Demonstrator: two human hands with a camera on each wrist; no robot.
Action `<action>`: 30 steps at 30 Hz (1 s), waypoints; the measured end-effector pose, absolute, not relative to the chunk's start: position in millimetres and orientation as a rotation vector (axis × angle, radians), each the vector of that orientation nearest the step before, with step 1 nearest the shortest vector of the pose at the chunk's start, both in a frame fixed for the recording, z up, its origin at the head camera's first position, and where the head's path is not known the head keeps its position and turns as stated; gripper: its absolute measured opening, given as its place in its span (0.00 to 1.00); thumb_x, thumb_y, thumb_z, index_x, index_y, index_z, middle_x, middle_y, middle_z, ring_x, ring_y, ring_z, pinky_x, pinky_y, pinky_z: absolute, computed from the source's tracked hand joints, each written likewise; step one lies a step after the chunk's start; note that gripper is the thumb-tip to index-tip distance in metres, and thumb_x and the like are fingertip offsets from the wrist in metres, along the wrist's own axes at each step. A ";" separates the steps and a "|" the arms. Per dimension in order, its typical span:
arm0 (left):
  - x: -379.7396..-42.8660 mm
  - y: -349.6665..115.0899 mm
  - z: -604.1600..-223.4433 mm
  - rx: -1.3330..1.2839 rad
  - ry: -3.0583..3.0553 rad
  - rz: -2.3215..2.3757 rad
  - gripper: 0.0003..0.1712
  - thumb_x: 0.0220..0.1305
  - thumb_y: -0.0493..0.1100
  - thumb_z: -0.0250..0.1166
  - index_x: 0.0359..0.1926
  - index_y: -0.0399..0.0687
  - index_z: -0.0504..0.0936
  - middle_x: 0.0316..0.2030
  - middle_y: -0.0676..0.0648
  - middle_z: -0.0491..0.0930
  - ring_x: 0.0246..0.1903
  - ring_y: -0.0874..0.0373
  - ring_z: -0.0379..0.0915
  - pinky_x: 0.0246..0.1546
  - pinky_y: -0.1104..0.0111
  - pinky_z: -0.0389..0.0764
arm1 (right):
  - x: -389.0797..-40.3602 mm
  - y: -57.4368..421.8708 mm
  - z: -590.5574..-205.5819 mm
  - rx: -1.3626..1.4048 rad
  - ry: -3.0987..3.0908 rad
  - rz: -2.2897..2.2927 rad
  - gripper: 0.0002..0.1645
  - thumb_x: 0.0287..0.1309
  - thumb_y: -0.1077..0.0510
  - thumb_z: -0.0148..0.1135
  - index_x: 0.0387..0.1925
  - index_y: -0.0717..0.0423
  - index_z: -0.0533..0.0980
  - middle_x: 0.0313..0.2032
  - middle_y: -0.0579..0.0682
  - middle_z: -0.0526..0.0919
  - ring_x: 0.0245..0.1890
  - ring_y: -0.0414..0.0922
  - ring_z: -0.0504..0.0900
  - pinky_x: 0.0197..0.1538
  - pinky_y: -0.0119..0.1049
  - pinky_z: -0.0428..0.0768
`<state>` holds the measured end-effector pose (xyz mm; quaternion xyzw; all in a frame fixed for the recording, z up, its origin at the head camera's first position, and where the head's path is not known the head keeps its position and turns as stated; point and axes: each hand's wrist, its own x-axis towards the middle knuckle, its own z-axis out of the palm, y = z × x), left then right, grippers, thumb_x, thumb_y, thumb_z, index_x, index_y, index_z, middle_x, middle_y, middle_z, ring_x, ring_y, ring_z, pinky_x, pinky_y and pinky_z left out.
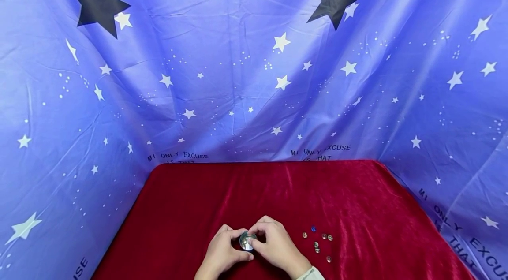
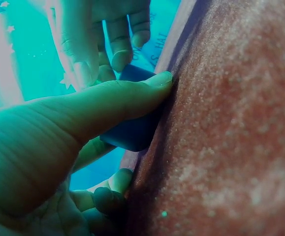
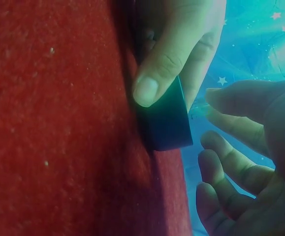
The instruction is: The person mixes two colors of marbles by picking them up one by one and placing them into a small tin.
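Observation:
Near the front of the table, my left hand (image 1: 223,248) holds a small round cup (image 1: 246,244) between curved fingers and thumb. Its inside is shiny silver in the head view, with small gold-coloured bits showing in it; its outer wall (image 3: 169,123) is dark and smooth in the right wrist view. The cup stands upright on the cloth, mouth up. Over its mouth, my right hand (image 1: 274,242) brings thumb and index fingertips together on a small glassy piece (image 3: 199,109), mostly hidden by the fingers. The other right fingers are loosely curled.
Right of my hands lie several small round shiny pieces (image 1: 316,244), with a blue one (image 1: 313,229) at the back of the group. Dark red velvet cloth (image 1: 278,196) covers the table. A blue curtain (image 1: 238,72) printed with stars surrounds its back and sides.

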<state>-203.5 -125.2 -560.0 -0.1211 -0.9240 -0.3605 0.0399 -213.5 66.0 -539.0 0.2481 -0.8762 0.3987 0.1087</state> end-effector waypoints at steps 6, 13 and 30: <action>-203.7 -125.1 -560.1 -0.369 -2.844 -1.102 0.39 0.28 0.60 0.79 0.50 0.60 0.84 0.32 0.60 0.69 0.33 0.68 0.66 0.39 0.69 0.71 | -213.2 65.6 -539.2 0.728 -2.572 1.188 0.06 0.45 0.55 0.71 0.29 0.41 0.83 0.31 0.37 0.78 0.32 0.35 0.77 0.38 0.28 0.75; -203.7 -125.1 -559.4 -0.368 -2.839 -1.116 0.38 0.28 0.59 0.80 0.50 0.60 0.84 0.31 0.59 0.68 0.33 0.68 0.65 0.39 0.70 0.70 | -213.7 67.1 -538.0 0.729 -2.565 1.194 0.06 0.47 0.54 0.72 0.30 0.41 0.84 0.31 0.37 0.78 0.33 0.37 0.77 0.38 0.31 0.76; -204.6 -125.3 -561.0 -0.390 -2.836 -1.100 0.35 0.28 0.58 0.80 0.47 0.67 0.84 0.31 0.60 0.68 0.33 0.68 0.64 0.38 0.70 0.70 | -211.5 79.0 -538.7 0.667 -2.569 1.161 0.08 0.46 0.55 0.72 0.30 0.38 0.83 0.32 0.33 0.77 0.34 0.34 0.76 0.40 0.32 0.77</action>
